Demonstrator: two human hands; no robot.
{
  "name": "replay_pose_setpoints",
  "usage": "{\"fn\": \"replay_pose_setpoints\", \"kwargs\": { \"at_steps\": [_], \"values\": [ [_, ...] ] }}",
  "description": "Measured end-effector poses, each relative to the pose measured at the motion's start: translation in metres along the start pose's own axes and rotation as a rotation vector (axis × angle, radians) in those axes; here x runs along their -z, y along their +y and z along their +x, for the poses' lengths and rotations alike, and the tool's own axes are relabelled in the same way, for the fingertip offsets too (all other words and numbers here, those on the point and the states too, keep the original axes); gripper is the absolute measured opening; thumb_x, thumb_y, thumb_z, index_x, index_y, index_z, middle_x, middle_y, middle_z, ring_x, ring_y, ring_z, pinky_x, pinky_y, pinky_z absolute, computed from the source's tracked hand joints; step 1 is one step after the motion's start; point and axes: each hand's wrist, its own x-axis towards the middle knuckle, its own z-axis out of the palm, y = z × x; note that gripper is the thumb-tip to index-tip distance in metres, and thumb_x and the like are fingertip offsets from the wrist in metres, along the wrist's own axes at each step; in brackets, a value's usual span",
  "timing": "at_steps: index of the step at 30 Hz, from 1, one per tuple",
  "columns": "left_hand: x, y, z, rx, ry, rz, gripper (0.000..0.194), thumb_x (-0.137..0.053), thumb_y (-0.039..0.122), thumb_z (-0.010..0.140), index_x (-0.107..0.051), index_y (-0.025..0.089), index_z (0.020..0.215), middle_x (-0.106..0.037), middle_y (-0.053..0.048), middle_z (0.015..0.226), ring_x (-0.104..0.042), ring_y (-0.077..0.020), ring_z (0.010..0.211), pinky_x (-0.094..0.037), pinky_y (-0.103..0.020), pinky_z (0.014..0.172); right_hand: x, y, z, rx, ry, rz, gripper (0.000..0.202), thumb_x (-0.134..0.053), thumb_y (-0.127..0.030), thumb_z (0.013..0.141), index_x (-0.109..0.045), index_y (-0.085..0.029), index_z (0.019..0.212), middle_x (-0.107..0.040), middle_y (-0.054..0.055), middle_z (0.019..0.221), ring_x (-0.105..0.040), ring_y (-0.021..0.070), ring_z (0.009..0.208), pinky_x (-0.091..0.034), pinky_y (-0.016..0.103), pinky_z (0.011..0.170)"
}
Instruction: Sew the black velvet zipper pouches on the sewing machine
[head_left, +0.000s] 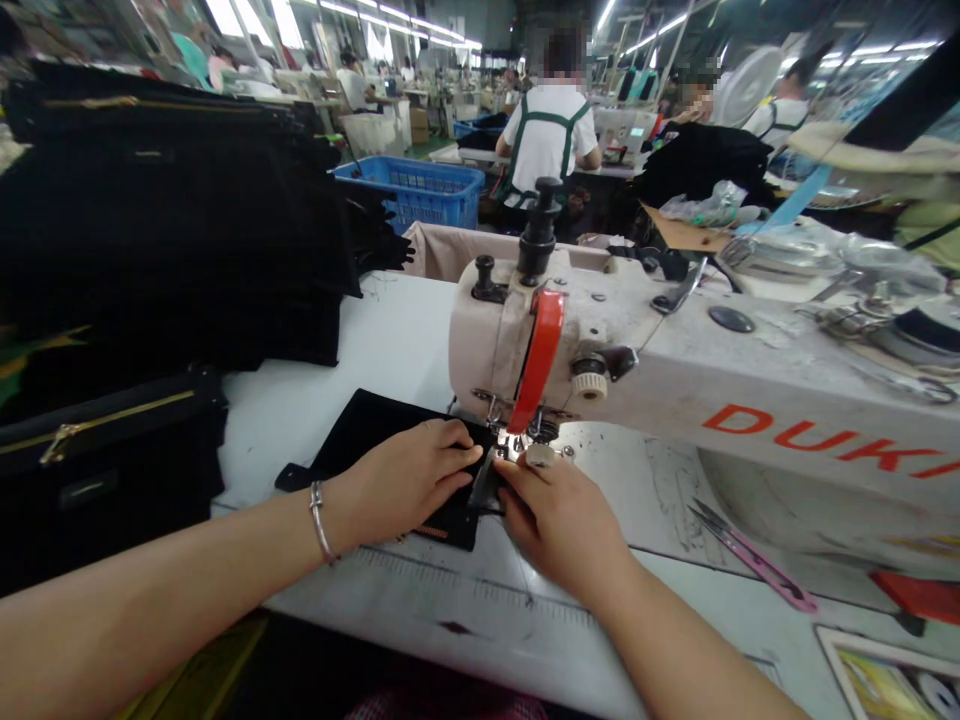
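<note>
Nearest to where I stand, the person's two bare forearms reach in over the table edge, the left forearm (pixel 187 590) from the left, the right forearm (pixel 675 640) from the lower right. A metal bracelet (pixel 321 520) sits on the left wrist. A graduated scale (pixel 487 590) runs along the front of the machine bed.

Left hand (pixel 420 470): laid palm down across the black fabric piece (pixel 367 430), fingertips just beside the presser foot. Right hand (pixel 559 510): thumb and forefinger close to the needle area, touching the dark material there. Whether either hand pinches the fabric or only presses on it, I cannot tell. The piece lies flat on the bed, left of the needle, and bears a short orange-brown row of marks near its front edge.

Pink-handled snips (pixel 765 575) rest to the right of the right hand, blades pointing away from the person. A black bag with a gold zipper (pixel 150 470) stands at left.

Beyond the hands, the sewing machine (pixel 480 330) carries a red strip (pixel 538 360) down its head. A tall black pile (pixel 187 230) rises on the left of the white tabletop (pixel 401 325).

Farther off: a blue basket (pixel 442 208), then a co-worker (pixel 547 135) with their back turned.
</note>
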Motion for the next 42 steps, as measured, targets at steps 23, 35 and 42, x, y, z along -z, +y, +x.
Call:
{"fn": "replay_pose_setpoints", "kwargs": {
  "at_steps": [23, 35, 42],
  "values": [
    [-0.02, 0.042, -0.033, -0.105, 0.127, -0.034, 0.031, -0.06, 0.026, 0.092, -0.062, 0.011, 0.119, -0.065, -0.012, 0.123, -0.058, -0.0258, 0.117, -0.05, -0.042, 0.104, 0.01, 0.006, -0.01, 0.225, -0.025, 0.154, 0.025, -0.051, -0.007, 0.09, -0.067, -0.019, 0.104, -0.065, 0.006, 0.098, -0.057, 0.0223, 0.086, -0.048, 0.036, 0.077],
    [-0.02, -0.012, -0.003, -0.28, 0.195, -0.024, 0.031, -0.059, 0.033, 0.094, -0.061, 0.014, 0.118, -0.069, -0.008, 0.119, -0.059, -0.0213, 0.118, -0.045, -0.037, 0.105, 0.004, 0.003, -0.003, 0.073, -0.071, 0.054, 0.042, -0.049, -0.01, 0.088, -0.058, -0.016, 0.129, -0.065, 0.01, 0.11, -0.059, 0.0236, 0.087, -0.05, 0.037, 0.08],
    [-0.014, -0.03, 0.017, -0.294, 0.16, -0.016, 0.029, -0.064, 0.034, 0.092, -0.065, 0.015, 0.113, -0.068, -0.01, 0.118, -0.061, -0.0238, 0.113, -0.049, -0.039, 0.099, -0.002, 0.003, 0.0, 0.003, -0.093, -0.03, 0.048, -0.049, -0.013, 0.088, -0.052, -0.015, 0.136, -0.066, 0.01, 0.113, -0.06, 0.0254, 0.092, -0.051, 0.038, 0.082]
  ]
}}
